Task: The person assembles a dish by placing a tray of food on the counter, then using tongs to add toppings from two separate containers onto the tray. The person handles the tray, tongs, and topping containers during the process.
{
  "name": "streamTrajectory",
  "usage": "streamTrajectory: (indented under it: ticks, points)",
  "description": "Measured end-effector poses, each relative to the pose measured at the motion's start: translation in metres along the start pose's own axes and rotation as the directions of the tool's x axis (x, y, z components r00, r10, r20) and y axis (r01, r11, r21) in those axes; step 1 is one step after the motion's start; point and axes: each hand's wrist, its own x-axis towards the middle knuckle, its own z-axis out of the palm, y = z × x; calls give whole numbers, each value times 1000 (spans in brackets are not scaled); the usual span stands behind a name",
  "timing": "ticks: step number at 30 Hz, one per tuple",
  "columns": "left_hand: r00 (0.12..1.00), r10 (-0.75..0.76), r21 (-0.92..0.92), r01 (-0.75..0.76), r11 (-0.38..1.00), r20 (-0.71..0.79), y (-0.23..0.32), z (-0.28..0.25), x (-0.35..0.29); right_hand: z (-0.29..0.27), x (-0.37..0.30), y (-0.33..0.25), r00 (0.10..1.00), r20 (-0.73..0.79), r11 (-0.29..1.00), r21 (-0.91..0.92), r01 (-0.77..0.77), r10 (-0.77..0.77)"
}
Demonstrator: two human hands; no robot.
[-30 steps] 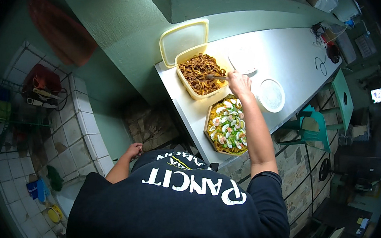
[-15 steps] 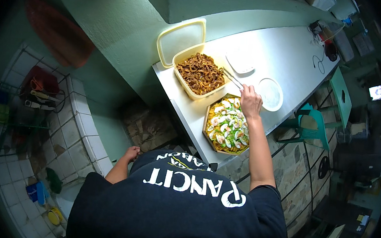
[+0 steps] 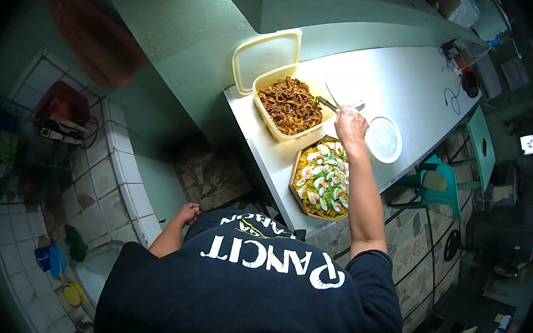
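Note:
My right hand [image 3: 351, 126] is closed around metal tongs [image 3: 329, 104], whose tip reaches the right rim of a yellow plastic tub [image 3: 272, 130]. Dark brown cooked strips in sauce [image 3: 290, 106] fill much of that tub. Below my right wrist sits a hexagonal tray [image 3: 294, 173] of noodles topped with sliced egg and chopped greens [image 3: 326, 177]. My left hand [image 3: 190, 211] hangs low beside my body, away from the table, with its fingers curled and nothing visible in them.
The tub's lid [image 3: 266, 60] leans against the wall. A round white-rimmed lid or container [image 3: 383, 140] and a white dish [image 3: 344, 89] rest on the white table [image 3: 410, 77]. Cables [image 3: 453, 98] lie at its far end. A green chair [image 3: 441, 186] stands right; a tiled counter [image 3: 101, 179] left.
My right hand has tilted and shifted slightly, and the tongs' tip now shows dark at the tub's rim. The whole view has moved a little. My left hand stays low.

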Motion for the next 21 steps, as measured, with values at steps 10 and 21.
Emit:
streamTrajectory:
  ticks: [10,21]
  points:
    - [994,102,40,-104,994,33,-25,-3,33,-6,-41,27,985,-105,928,362,-88,135]
    - [996,23,-3,-23,1000,85,59,5,21,18,-73,39,974,-93,856,499,-135,208]
